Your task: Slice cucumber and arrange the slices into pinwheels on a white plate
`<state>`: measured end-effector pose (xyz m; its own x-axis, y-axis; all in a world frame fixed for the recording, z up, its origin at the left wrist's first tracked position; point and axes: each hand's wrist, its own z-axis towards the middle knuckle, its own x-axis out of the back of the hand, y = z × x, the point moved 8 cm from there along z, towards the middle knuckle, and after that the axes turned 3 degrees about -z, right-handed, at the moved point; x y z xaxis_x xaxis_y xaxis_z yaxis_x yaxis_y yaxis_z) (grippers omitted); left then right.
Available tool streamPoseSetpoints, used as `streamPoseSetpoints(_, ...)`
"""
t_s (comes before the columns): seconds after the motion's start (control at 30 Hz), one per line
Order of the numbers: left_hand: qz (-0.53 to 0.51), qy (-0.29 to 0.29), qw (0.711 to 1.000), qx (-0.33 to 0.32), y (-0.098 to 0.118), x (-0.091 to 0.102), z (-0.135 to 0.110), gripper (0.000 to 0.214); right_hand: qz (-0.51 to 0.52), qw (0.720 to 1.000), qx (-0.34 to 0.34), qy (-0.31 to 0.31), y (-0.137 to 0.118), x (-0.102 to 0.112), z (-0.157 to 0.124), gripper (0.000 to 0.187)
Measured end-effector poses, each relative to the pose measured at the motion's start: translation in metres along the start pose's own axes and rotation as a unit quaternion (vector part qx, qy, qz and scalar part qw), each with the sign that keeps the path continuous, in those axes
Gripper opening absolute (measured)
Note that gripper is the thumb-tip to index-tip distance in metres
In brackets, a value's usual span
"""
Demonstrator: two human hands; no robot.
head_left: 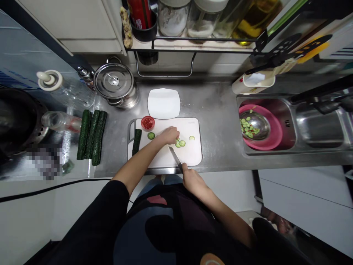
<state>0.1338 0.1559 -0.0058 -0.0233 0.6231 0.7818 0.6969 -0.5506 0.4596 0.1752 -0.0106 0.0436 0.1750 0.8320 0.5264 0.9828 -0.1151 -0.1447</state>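
**Cucumber slices (182,143) partly covered by the left hand (170,135)**

Its fingertips are hidden; whether anything is pinched cannot be told. The thin, round slices are scattered on a smooth white cutting board (193,155). A knife (174,154) is clasped in the right hand (192,177), its handle partly hidden. A dark, rough-skinned cucumber length (136,141) is laid near the board's grey end.

nothing is clearly legible: pale characters (142,24) on the red can (138,9) at eleven o'clock, blue lettering (13,79) on the wall sheet (33,44) between nine and ten, and a faint mark (191,122) at the cutting board's (190,154) two o'clock.
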Motion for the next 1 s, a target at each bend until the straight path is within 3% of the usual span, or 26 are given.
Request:
streamPoseSetpoints(0.17,-0.045,-0.016,0.999,0.0,0.006,-0.003,-0.002,0.015,-0.001,1.0,-0.002,-0.003,0.001,0.0,0.001,0.041)
streamPoseSetpoints(0.23,-0.122,0.021,0.992,0.022,0.0,0.0,-0.009,0.016,-0.004,1.0,-0.002,-0.004,0.002,0.0,0.001,0.041)
streamPoseSetpoints(0.3,-0.222,0.098,0.968,0.059,-0.013,0.005,-0.023,0.015,-0.006,1.0,-0.002,-0.002,0.002,0.001,0.002,0.04)
streamPoseSetpoints(0.37,-0.319,0.194,0.919,0.128,-0.036,0.006,-0.044,0.009,-0.007,1.0,-0.002,0.003,0.002,0.003,0.003,0.04)
streamPoseSetpoints(0.43,-0.414,0.26,0.843,0.223,-0.062,-0.005,-0.069,0.006,-0.004,1.0,-0.002,0.007,0.003,0.004,0.004,0.039)
streamPoseSetpoints(0.57,-0.595,0.265,0.682,0.331,-0.08,-0.048,-0.098,0.014,0.002,1.0,0.006,0.011,-0.001,0.008,0.009,0.036)
streamPoseSetpoints(0.63,-0.618,0.26,0.648,0.361,-0.078,-0.061,-0.104,0.014,-0.003,1.0,0.006,0.011,-0.004,0.01,0.012,0.035)
streamPoseSetpoints(0.7,-0.597,0.26,0.658,0.378,-0.075,-0.066,-0.107,0.011,-0.011,1.0,0.004,0.009,-0.007,0.012,0.015,0.035)
streamPoseSetpoints(0.87,-0.483,0.285,0.735,0.381,-0.077,-0.061,-0.115,0.006,-0.02,1.0,0.01,0.013,-0.017,0.017,0.019,0.034)
streamPoseSetpoints(1.0,-0.411,0.307,0.773,0.375,-0.081,-0.058,-0.121,0.016,-0.022,1.0,0.013,0.013,-0.021,0.017,0.021,0.034)
